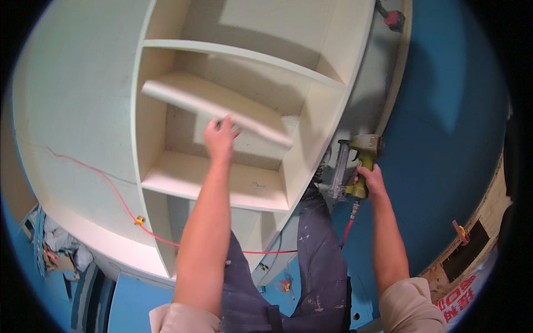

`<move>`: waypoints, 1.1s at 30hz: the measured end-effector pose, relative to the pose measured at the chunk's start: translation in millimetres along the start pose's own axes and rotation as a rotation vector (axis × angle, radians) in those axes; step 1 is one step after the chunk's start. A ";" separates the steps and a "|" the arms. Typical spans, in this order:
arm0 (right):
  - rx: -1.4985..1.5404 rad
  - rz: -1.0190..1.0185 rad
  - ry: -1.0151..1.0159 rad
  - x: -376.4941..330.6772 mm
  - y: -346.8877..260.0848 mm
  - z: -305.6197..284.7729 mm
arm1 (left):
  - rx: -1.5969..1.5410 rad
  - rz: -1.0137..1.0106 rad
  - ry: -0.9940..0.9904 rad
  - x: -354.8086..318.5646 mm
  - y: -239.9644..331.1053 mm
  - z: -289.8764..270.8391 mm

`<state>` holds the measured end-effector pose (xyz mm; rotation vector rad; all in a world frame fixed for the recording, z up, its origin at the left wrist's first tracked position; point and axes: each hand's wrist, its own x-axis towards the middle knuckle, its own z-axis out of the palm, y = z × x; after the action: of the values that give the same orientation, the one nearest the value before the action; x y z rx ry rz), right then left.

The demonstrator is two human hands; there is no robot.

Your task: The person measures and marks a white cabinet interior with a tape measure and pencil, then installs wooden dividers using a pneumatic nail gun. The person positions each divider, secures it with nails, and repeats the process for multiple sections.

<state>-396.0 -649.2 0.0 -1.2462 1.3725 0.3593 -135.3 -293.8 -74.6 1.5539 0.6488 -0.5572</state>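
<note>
My left hand [220, 137] grips the near edge of a loose white shelf board [222, 108], which tilts down to the right inside a compartment of the cream cabinet frame [157, 166]. The board is slightly blurred. In my right hand [371, 180] is a green and black nail gun [363, 161], held by its handle beside the frame's right side. From the handle's lower end runs a red air hose [348, 230].
Fixed shelves [233, 191] cross the frame below and above the board. A tape measure [139, 221] lies on the panel at left. A red and black tool [395, 20] is at the upper right. Scraps [61, 238] are heaped at lower left; blue sheeting [438, 139] covers the right side.
</note>
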 end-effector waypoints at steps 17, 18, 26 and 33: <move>-0.368 -0.253 -0.010 -216.6 -130.6 -10.6 | 0.689 -0.466 0.165 -406.8 -40.3 -416.5; -0.500 -0.205 -0.013 -237.0 -153.7 -6.9 | 0.667 -0.524 0.191 -424.4 -51.9 -439.2; -1.022 -0.302 0.142 -368.3 -265.5 90.0 | 0.299 -0.512 0.197 -460.5 -114.0 -488.8; -0.765 -0.188 -0.224 -303.6 -294.1 173.9 | -0.127 -0.466 0.284 -471.5 -43.8 -516.6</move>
<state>-145.0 -484.5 344.7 -1.8707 0.9283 0.9154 -519.6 186.2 261.5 1.3752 1.2581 -0.6290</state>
